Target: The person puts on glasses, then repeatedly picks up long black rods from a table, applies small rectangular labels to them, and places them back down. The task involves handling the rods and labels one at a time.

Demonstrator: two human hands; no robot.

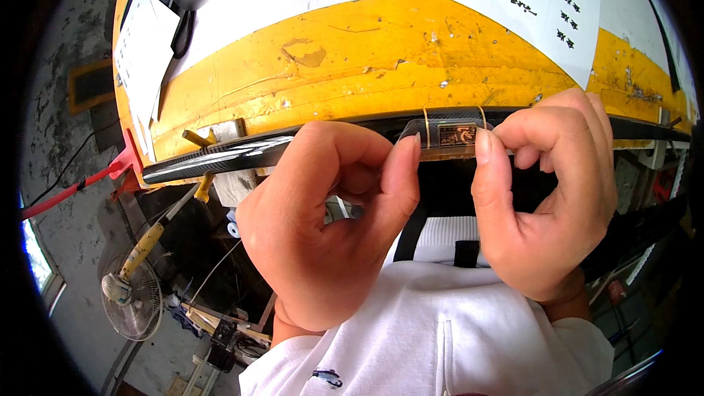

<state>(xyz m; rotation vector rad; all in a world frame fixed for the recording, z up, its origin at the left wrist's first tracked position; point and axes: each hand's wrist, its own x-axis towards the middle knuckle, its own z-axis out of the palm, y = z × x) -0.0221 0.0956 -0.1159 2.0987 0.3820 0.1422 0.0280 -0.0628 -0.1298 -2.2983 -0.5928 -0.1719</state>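
A long, glossy black bar with a tapered left end lies across the front edge of the yellow-and-white table. Two thin gold bands ring its middle. Between them a small dark decal with copper-coloured markings lies on the bar. My left hand pinches with thumb and forefinger at the left side of the decal strip. At its right side my right hand pinches too, the thumb tip against the decal's edge. Both hands' other fingers are curled in. What lies under the fingertips is partly hidden.
The table edge is chipped. White sheets with black printing lie at far right, more paper at left. A clamp sits by the bar's left end. A red-handled tool and a fan are at left.
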